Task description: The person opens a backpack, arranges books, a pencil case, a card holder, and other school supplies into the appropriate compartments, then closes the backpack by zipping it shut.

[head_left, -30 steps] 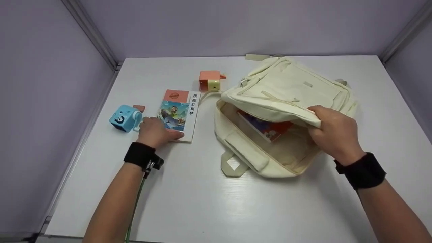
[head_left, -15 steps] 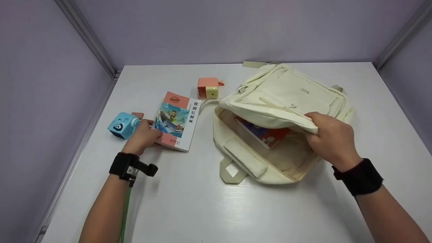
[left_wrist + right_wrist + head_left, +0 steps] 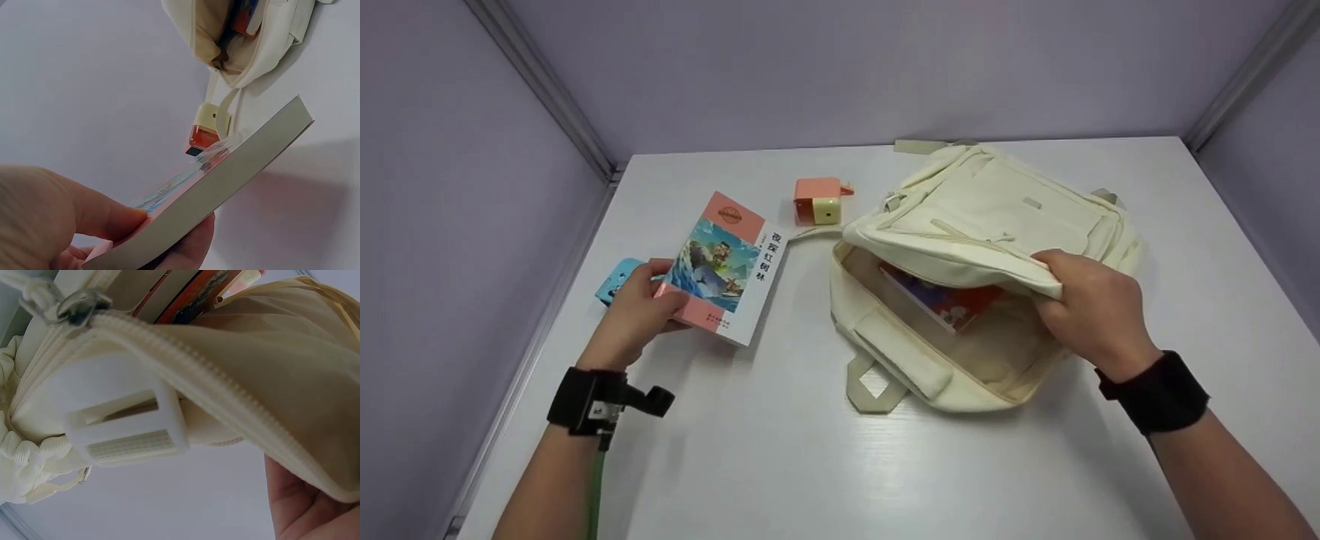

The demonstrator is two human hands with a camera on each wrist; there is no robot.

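A paperback book (image 3: 724,266) with a pink, blue and white cover is held by my left hand (image 3: 637,311), thumb on the cover and fingers beneath. In the left wrist view the book (image 3: 225,180) is tilted above the table, its page edges facing the camera. My right hand (image 3: 1095,307) grips the edge of the flap of a cream backpack (image 3: 997,202) and lifts it. Inside the gaping bag lies a red and blue book (image 3: 941,296). The zipper edge (image 3: 202,377) runs past my right fingers (image 3: 304,506) in the right wrist view.
A pink and yellow pencil sharpener (image 3: 817,201) stands between the held book and the bag. A blue sharpener-like box (image 3: 619,279) sits behind my left hand, partly covered. The bag's handle loop (image 3: 877,386) lies on the white table (image 3: 810,465). Purple-grey walls enclose the back and sides.
My left hand has picked the book up from the table and moved it left and nearer, tilting it. My right hand stays on the backpack flap.
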